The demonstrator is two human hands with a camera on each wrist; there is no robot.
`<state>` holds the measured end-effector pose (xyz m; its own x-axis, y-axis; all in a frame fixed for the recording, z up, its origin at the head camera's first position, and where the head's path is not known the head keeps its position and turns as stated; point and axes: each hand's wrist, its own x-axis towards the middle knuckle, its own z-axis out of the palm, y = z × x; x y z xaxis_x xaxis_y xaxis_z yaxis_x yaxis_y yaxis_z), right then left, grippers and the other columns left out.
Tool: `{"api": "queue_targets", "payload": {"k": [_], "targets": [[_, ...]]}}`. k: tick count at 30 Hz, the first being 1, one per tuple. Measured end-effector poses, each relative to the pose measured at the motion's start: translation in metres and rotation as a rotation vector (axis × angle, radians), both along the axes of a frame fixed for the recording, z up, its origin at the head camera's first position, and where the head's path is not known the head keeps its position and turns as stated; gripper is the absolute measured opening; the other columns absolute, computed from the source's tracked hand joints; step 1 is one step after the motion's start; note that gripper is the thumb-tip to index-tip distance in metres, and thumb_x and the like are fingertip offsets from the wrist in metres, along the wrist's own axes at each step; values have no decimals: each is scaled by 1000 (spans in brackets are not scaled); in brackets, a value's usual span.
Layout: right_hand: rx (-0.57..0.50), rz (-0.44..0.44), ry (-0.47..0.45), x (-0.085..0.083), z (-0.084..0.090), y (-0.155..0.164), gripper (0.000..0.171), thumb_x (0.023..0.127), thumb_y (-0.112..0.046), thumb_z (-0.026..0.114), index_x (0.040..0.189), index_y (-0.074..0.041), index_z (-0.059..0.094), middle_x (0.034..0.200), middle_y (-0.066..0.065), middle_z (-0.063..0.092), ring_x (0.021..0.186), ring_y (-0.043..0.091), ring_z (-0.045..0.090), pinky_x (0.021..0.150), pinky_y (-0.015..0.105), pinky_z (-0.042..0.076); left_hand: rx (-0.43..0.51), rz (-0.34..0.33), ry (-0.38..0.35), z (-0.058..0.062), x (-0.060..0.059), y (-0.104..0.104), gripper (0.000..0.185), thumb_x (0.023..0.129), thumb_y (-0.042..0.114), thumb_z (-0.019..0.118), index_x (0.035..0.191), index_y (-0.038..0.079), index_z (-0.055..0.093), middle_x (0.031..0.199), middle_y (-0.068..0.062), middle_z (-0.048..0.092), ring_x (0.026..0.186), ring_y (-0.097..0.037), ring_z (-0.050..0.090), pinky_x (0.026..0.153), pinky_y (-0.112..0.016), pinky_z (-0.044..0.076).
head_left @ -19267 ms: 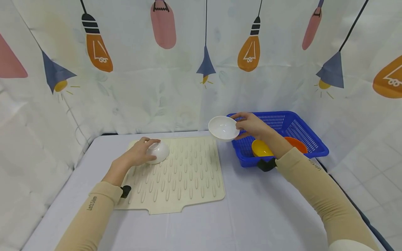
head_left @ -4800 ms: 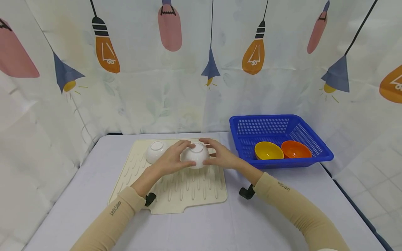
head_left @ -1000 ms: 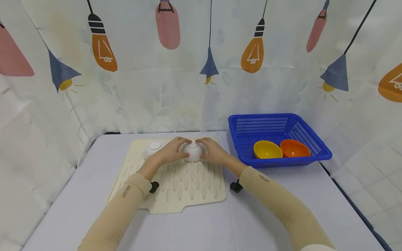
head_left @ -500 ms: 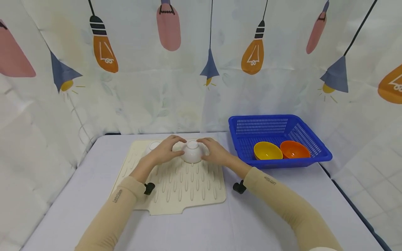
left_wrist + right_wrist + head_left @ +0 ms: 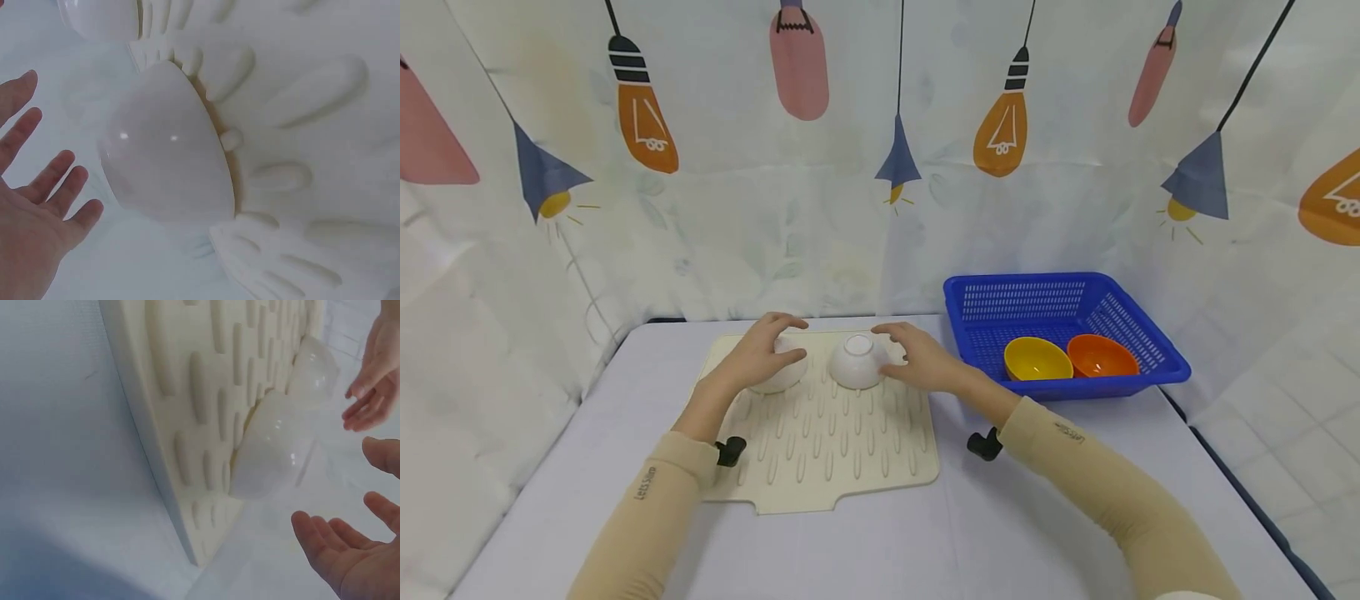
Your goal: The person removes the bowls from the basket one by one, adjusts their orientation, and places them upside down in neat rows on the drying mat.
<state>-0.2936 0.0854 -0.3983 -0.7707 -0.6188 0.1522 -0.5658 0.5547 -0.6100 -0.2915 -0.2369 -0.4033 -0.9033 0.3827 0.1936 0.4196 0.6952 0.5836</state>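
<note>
Two white bowls rest upside down on the cream ribbed mat (image 5: 842, 475). Over the left bowl (image 5: 782, 379) is my left hand (image 5: 758, 354), its fingers spread and partly hiding it. In the left wrist view, open space separates those fingers from the nearer bowl (image 5: 169, 144). My right hand (image 5: 925, 358) is loosely spread beside the right bowl (image 5: 857, 363), its thumb close to the rim. The right wrist view shows a gap between the right fingers (image 5: 331, 544) and that bowl (image 5: 269, 450). Neither hand holds anything.
A blue perforated basket (image 5: 1022, 298) stands at the back right of the white-covered table (image 5: 880, 550). A yellow bowl (image 5: 1037, 360) and an orange bowl (image 5: 1103, 358) sit inside it. A patterned curtain (image 5: 835, 233) hangs behind the table.
Early on, the right hand held a white bowl beside the basket; that bowl now rests inverted on the mat. Lately the left hand moved left to the other bowl, and the right hand loosened.
</note>
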Motion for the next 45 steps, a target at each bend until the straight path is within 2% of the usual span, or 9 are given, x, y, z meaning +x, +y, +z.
{"api": "queue_targets", "payload": {"k": [11, 16, 21, 28, 32, 37, 39, 42, 45], "targets": [[-79, -20, -112, 6, 15, 22, 62, 100, -19, 70, 154, -10, 43, 157, 10, 43, 138, 37, 47, 101, 46, 52, -15, 91, -86, 4, 11, -41, 63, 100, 31, 70, 151, 6, 45, 158, -25, 31, 145, -49, 27, 112, -68, 26], [-85, -14, -101, 6, 17, 30, 61, 100, -20, 69, 154, -11, 44, 155, 7, 46, 136, 33, 50, 100, 42, 53, -33, 110, -152, 3, 17, -61, 74, 98, 31, 72, 155, 1, 36, 157, -31, 27, 144, -52, 26, 111, -70, 26], [-74, -22, -85, 5, 21, 38, 60, 100, -24, 69, 155, -14, 44, 155, 7, 47, 134, 28, 53, 101, 42, 53, -38, 142, -252, -2, 19, -79, 83, 95, 27, 75, 156, -6, 30, 154, -40, 27, 139, -59, 27, 106, -71, 32], [-106, -41, -92, 5, 27, 45, 56, 101, -23, 69, 152, -12, 48, 153, 7, 48, 133, 28, 53, 101, 44, 52, 14, 241, -407, -1, 26, -93, 82, 100, 34, 67, 158, -5, 25, 154, -40, 26, 140, -59, 28, 106, -71, 33], [-105, -58, -83, 3, 30, 50, 53, 101, -23, 69, 150, -10, 50, 151, 8, 51, 131, 28, 55, 101, 44, 52, 72, 289, -481, -3, 28, -98, 84, 102, 42, 63, 159, -5, 23, 155, -39, 25, 135, -55, 37, 106, -66, 38], [-142, -87, -111, 0, 34, 59, 47, 101, -24, 68, 145, -13, 55, 143, 6, 57, 126, 25, 58, 101, 45, 52, 158, 321, -565, -6, 30, -105, 86, 103, 47, 59, 160, -4, 18, 156, -39, 24, 137, -53, 37, 108, -58, 41], [-164, -99, -125, -1, 35, 64, 45, 101, -25, 68, 143, -14, 56, 140, 5, 59, 124, 24, 59, 99, 44, 54, 173, 335, -579, -6, 30, -107, 86, 104, 48, 57, 161, -3, 18, 156, -39, 26, 139, -53, 35, 109, -59, 40], [-199, -107, -146, -2, 38, 72, 44, 101, -26, 68, 142, -14, 57, 137, 7, 60, 121, 24, 61, 96, 42, 55, 172, 370, -588, -6, 30, -111, 85, 105, 52, 53, 162, -1, 18, 153, -39, 32, 136, -52, 41, 108, -61, 38], [-227, -113, -165, -2, 41, 78, 42, 102, -23, 67, 141, -12, 57, 136, 8, 60, 118, 25, 62, 94, 39, 57, 176, 412, -571, -7, 29, -114, 83, 105, 53, 49, 161, -2, 22, 149, -38, 38, 133, -48, 46, 106, -56, 43]]}}
